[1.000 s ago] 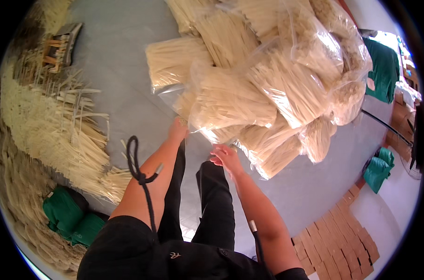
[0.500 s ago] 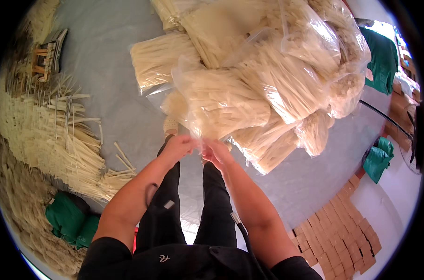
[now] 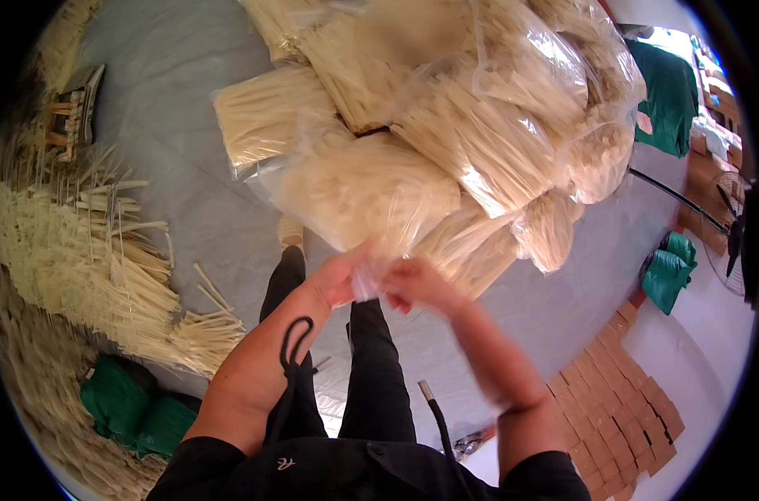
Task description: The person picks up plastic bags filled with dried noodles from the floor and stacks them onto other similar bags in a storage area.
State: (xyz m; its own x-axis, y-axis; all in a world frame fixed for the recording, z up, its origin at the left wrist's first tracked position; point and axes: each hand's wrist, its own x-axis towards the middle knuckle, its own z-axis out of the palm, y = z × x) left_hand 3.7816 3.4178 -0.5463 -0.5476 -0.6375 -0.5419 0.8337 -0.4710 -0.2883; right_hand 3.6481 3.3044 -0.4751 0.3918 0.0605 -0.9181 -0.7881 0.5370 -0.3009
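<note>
A clear plastic bag packed with pale thin sticks hangs in front of me, its gathered neck pinched between both hands. My left hand grips the neck from the left. My right hand grips it from the right, blurred by motion. Behind the bag rises a pile of several similar stick-filled bags. My black-trousered legs stand below on the grey floor.
Loose pale sticks lie heaped along the left. Green sacks sit at lower left, more green bags at right. Flat brown cardboard pieces cover the floor at lower right. A small wooden frame lies at upper left.
Both hands came together on the neck of the front bag and drew it up and closer to me. The view has moved nearer the bag pile.
</note>
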